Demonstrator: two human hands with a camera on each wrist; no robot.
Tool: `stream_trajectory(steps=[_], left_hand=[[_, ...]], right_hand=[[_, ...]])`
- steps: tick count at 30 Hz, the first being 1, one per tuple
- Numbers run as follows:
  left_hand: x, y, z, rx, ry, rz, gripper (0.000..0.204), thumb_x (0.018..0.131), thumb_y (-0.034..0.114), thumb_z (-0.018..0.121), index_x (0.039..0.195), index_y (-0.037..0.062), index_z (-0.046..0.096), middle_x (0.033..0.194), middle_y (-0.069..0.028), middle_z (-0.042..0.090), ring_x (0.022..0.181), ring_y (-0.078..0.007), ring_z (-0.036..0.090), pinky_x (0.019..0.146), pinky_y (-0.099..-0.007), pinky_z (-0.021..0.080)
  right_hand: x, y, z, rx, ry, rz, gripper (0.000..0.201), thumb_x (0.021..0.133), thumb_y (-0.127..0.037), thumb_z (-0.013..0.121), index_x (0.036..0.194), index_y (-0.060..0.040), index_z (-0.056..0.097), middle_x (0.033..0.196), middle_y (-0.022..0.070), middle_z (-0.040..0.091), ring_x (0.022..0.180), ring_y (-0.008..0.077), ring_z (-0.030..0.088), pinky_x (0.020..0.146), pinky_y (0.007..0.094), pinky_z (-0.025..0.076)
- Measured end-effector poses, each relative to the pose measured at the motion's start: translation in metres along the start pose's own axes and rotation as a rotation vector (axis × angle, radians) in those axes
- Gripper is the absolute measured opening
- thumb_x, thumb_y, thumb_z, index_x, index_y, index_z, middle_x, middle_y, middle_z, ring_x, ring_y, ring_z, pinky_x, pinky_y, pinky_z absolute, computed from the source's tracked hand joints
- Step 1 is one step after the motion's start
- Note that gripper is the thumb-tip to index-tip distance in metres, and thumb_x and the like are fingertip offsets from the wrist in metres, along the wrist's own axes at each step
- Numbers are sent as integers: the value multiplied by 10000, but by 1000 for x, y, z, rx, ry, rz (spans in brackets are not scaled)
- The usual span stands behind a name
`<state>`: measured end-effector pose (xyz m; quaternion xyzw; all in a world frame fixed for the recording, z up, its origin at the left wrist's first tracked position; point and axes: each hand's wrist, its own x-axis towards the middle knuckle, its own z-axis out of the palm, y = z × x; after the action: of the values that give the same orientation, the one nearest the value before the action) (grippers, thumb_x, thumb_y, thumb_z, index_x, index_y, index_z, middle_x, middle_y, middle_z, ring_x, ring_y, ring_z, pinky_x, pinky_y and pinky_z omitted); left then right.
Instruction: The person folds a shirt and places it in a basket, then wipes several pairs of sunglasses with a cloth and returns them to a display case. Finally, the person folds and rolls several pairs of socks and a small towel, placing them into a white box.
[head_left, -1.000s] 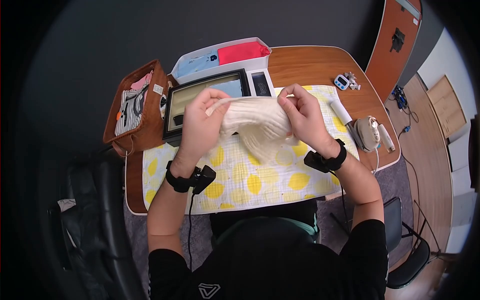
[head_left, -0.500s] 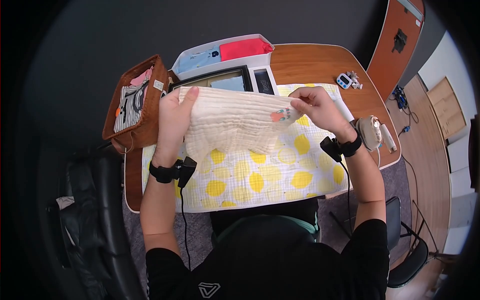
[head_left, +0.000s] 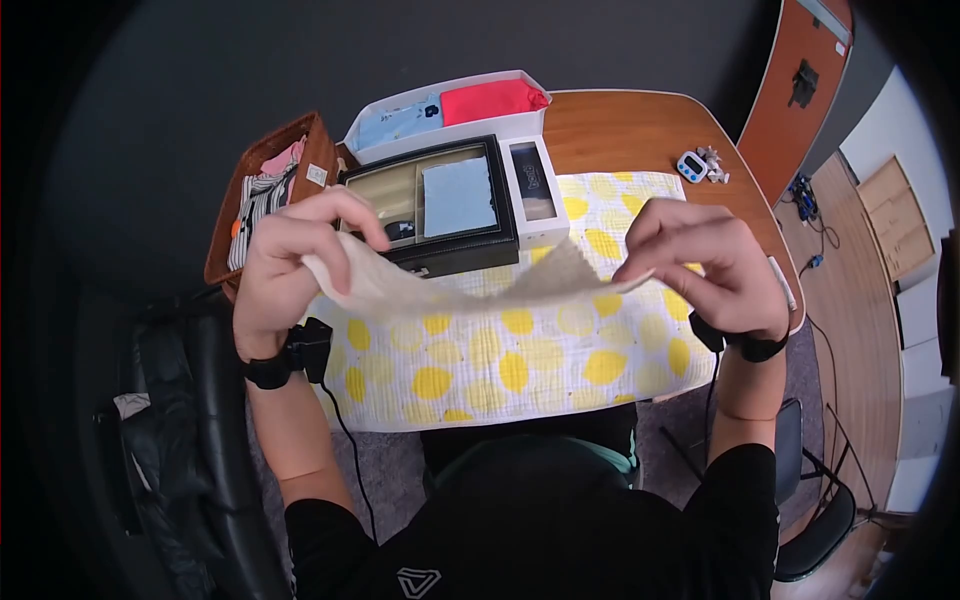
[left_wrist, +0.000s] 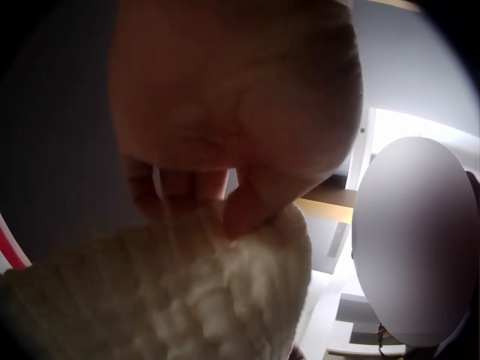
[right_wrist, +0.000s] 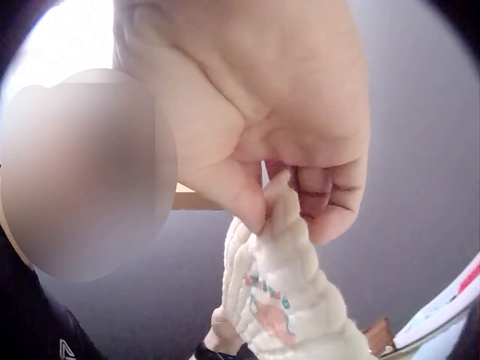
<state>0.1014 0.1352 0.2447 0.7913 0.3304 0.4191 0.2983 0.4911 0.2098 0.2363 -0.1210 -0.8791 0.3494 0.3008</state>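
A cream crinkled cloth hangs in the air between both hands, sagging in the middle and blurred, above a white cloth with yellow lemons. The left hand pinches its left end; in the left wrist view, thumb and fingers of the left hand grip the edge of the cream cloth. At the other end, the right hand pinches a corner. The right wrist view shows that corner of the cloth between thumb and fingers of the right hand, with a pink and green print below.
Behind the hands stand a black compartment box with light blue cloth, a narrow white box, and a white tray with blue and red cloths. A brown basket of clothes is at left, a small timer at right.
The hands have moved apart and nearer the body. The cream cloth, bunched and then spread with its print showing, is now stretched between them and seen nearly edge-on.
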Motion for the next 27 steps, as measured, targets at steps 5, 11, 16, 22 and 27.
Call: stream_trajectory(steps=[5,11,16,22,27], left_hand=[[34,-23,45,95,-41,-106,156,768,-60,567,798,32,690,943,-77,695,903,-162,666,821,-292,509],[44,-49,103,-154,5,-323,545,837,-111,545,1364,29,539,876,-2,673,848,-56,616,811,-230,482],[39,-51,109,-116,60,-401,688,791,-142,558,1451,34,471,868,14,650,834,-42,591,796,-215,462],[31,-61,105,-71,92,-181,499,834,-63,643,1317,17,547,1092,-66,649,999,-106,597,866,-297,485],[19,-59,94,-131,-110,-192,220,853,140,776,1030,34,699,1152,-81,662,1070,-183,611,938,-328,466]], right_hand=[[26,11,38,-14,-30,44,110,876,-13,726,983,-12,751,931,118,696,884,253,686,774,334,538],[33,49,92,-146,149,-49,127,815,16,759,924,-45,737,1279,131,605,1121,285,615,881,363,532],[34,55,94,-215,137,-195,145,766,-12,776,896,-46,722,1090,101,643,1005,303,620,837,401,522],[31,46,88,-150,157,6,132,781,13,754,906,-16,724,951,108,668,903,307,655,777,376,537],[30,50,73,-94,208,114,152,800,52,748,934,-16,735,927,94,680,889,240,666,804,336,529]])
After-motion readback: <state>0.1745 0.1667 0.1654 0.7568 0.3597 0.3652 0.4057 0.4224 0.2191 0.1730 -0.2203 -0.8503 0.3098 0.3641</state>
